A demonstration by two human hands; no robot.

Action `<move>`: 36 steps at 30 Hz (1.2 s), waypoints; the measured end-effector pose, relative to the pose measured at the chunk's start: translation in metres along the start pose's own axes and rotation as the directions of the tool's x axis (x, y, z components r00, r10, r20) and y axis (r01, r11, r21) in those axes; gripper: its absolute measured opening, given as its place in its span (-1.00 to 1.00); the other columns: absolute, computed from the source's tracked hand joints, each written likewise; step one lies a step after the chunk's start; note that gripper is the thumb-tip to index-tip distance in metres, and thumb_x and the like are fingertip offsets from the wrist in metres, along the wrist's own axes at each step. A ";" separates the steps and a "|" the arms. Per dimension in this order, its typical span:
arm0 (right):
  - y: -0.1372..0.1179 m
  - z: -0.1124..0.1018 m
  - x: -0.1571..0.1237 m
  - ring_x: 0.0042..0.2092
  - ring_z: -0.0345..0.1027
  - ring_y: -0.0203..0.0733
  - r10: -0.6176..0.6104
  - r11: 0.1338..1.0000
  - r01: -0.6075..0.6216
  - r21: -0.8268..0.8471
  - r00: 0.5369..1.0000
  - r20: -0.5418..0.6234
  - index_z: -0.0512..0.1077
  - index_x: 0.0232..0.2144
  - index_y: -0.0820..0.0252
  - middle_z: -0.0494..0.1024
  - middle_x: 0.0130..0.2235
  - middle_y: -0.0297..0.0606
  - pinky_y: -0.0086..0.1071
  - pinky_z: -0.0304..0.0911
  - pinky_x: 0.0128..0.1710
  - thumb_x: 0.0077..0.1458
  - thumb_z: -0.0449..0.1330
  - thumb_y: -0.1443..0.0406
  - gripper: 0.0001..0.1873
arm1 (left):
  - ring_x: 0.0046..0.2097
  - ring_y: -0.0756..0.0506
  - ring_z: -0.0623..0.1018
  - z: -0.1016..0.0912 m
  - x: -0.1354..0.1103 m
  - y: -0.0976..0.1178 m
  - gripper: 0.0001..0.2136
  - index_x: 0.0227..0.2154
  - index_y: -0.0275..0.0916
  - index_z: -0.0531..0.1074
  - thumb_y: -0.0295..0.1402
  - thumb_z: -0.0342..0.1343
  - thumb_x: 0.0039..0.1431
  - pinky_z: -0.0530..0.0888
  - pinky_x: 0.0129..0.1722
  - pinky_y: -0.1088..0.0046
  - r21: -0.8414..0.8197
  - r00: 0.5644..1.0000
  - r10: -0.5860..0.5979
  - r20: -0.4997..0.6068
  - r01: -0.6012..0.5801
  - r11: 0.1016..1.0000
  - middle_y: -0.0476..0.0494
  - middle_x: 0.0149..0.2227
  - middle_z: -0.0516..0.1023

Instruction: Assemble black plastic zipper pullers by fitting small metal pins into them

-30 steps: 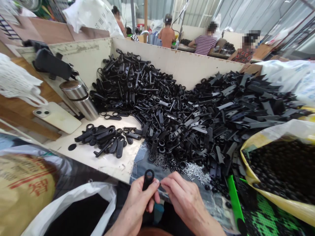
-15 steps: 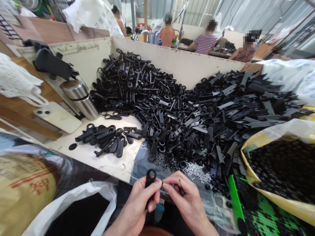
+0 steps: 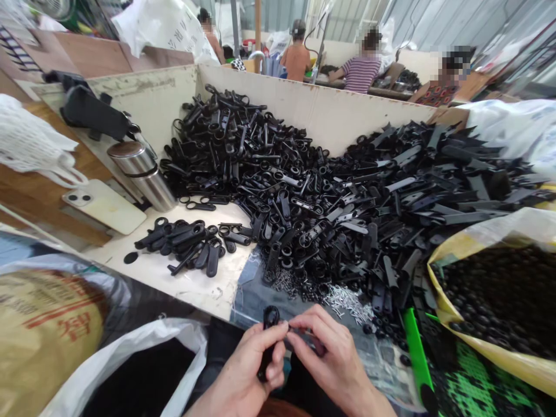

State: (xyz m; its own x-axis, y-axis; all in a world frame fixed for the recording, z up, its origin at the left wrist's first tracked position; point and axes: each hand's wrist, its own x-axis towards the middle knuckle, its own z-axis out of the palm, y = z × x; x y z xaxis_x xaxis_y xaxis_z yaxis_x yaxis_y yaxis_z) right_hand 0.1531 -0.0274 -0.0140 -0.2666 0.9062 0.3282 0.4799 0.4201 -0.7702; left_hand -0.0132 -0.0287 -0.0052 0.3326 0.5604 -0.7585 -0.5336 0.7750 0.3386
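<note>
My left hand (image 3: pixel 249 365) is wrapped round a black plastic handle piece (image 3: pixel 271 316), its rounded head sticking up above my fingers. Whether the head's opening is filled or just turned from view, I cannot tell. Close against my left thumb, my right hand (image 3: pixel 330 350) is closed in a pinch; what lies at its fingertips is too small to make out. Something dark shows within its curled fingers. Beyond both hands lie silver pins (image 3: pixel 347 304) and small dark screws or springs (image 3: pixel 286 284) on a dark cloth (image 3: pixel 247 301).
Ringed black parts (image 3: pixel 243 133) and flat black pieces (image 3: pixel 434 174) are heaped inside the board walls. At left are a small group of handles (image 3: pixel 186 237), a steel flask (image 3: pixel 150 179) and a phone (image 3: pixel 106 205). Sacks (image 3: pixel 443 289) and a green crate (image 3: pixel 417 347) flank me; several people sit beyond.
The handle piece has turned in my left hand, so the open ring seen before now looks dark. Both hands stay close together, and the right fingers have shifted slightly.
</note>
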 end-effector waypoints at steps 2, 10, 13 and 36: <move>0.001 0.000 0.000 -0.41 0.37 -0.26 0.030 1.000 -0.030 0.008 1.000 -0.010 0.51 -0.23 0.15 0.49 -0.36 -0.32 -0.44 0.22 -0.48 0.29 0.23 0.37 -0.94 | -0.65 0.15 0.16 0.001 -0.004 0.002 -0.59 -0.50 -0.20 0.28 -0.22 0.47 -0.06 0.02 -0.57 0.56 0.014 1.000 0.000 0.027 -0.001 1.000 0.17 -0.67 0.33; -0.002 -0.001 0.001 -0.42 0.35 -0.26 0.056 0.998 -0.057 0.024 0.998 0.023 0.50 -0.21 0.13 0.48 -0.34 -0.31 -0.45 0.19 -0.50 0.29 0.21 0.36 -0.93 | -0.46 0.06 0.32 -0.013 -0.018 0.008 -0.61 -0.16 -0.22 0.45 -0.34 0.38 -0.08 0.22 -0.43 0.47 0.311 0.982 0.125 0.143 -0.164 0.936 0.05 -0.39 0.46; -0.004 0.005 0.003 -0.39 0.40 -0.25 -0.015 1.000 0.015 0.007 0.998 0.060 0.49 -0.18 0.14 0.49 -0.33 -0.31 -0.44 0.25 -0.43 0.30 0.20 0.38 -0.92 | -0.36 0.00 0.36 -0.021 -0.020 0.007 -0.51 0.00 -0.23 0.43 -0.28 0.35 -0.02 0.29 -0.31 0.43 0.389 0.985 0.120 0.124 -0.160 0.907 0.02 -0.34 0.47; -0.018 0.019 -0.009 -0.39 0.46 -0.29 0.046 0.998 -0.048 0.040 0.997 0.059 0.46 -0.33 0.13 0.51 -0.37 -0.33 -0.50 0.31 -0.37 0.42 0.07 0.38 -0.74 | -0.37 -0.03 0.45 -0.033 -0.017 0.006 -0.68 0.06 -0.24 0.46 -0.23 -0.01 0.36 0.40 -0.29 0.44 0.774 0.947 0.240 0.211 -0.312 0.551 -0.02 -0.36 0.49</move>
State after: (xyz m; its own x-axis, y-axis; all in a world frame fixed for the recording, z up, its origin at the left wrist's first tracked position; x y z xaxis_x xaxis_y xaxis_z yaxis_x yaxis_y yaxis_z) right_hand 0.1307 -0.0436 -0.0138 -0.2935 0.9201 0.2595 0.4585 0.3737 -0.8063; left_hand -0.0480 -0.0429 -0.0088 0.3514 0.7787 -0.5197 0.2040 0.4781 0.8543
